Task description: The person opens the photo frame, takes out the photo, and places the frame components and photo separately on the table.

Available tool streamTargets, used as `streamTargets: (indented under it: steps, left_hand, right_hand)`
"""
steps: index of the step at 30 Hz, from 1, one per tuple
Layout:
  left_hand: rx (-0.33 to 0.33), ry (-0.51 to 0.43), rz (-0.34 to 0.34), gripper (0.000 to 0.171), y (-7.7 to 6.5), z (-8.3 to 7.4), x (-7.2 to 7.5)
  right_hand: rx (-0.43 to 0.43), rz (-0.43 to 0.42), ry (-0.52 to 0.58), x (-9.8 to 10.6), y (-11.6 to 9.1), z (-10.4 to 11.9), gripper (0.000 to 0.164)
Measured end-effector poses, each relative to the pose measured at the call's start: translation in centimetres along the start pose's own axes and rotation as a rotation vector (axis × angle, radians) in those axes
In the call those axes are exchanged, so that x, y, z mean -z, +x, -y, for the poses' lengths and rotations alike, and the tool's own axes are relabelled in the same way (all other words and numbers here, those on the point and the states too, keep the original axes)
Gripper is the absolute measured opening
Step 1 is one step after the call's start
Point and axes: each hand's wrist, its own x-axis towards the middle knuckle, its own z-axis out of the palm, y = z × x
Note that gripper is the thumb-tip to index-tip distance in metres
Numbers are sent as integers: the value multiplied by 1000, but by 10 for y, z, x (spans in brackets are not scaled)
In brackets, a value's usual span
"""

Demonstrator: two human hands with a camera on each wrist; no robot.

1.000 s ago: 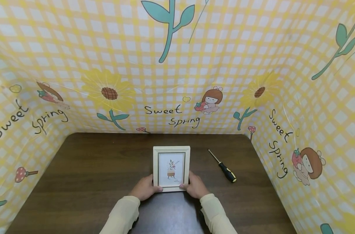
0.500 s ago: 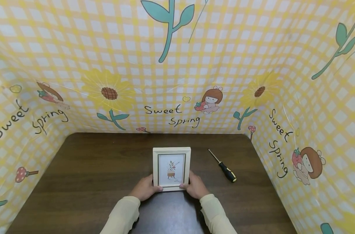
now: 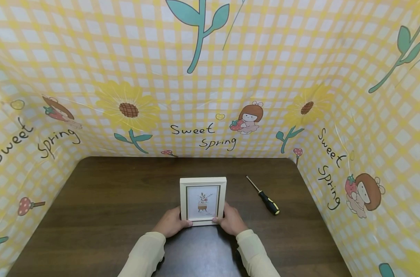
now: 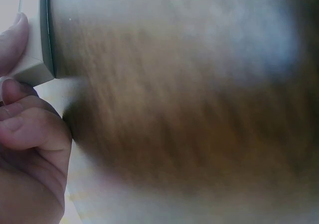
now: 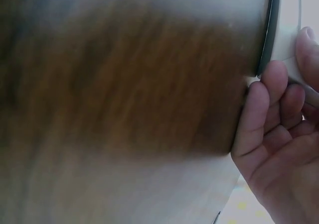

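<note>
Well out to the left of the white picture frame [image 3: 203, 222], a yellow-and-white checked sheet [image 3: 196, 90] printed with flowers and the words "Sweet Spring" runs up along the dark wooden tabletop [image 3: 112, 215]; the same sheet rises beyond the frame and on its right. Nearer the frame, below and to its left, a cream sleeve [image 3: 145, 250] leads up to the left hand [image 3: 169, 223], which grips the frame's lower left corner: the thumb lies across the front border and the fingers curl at the side, parted from the thumb only narrowly, about as much as the frame is thick. The frame itself is between the two hands, near the middle of the tabletop, its picture of a potted plant facing the person and its top edge showing; whether its lower edge touches the wood cannot be told. Against the frame's lower right corner, the right hand [image 3: 233, 221] holds on in the same way, thumb on the front border, bent fingers close to the side, the gap between them narrow. A second cream sleeve [image 3: 257, 252] comes in from below and to the frame's right. Farther right of the frame, well apart from both hands, a black-and-yellow screwdriver [image 3: 266, 199] lies slantwise, its tip pointing up and toward the frame's side.
</note>
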Motion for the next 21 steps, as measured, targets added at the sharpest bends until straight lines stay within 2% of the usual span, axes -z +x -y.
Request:
streamTargets:
  steps: [21]
  left_hand:
    - [28, 13, 15, 47, -1, -1, 0]
  right_hand:
    - [-22, -6, 3, -3, -1, 0, 39]
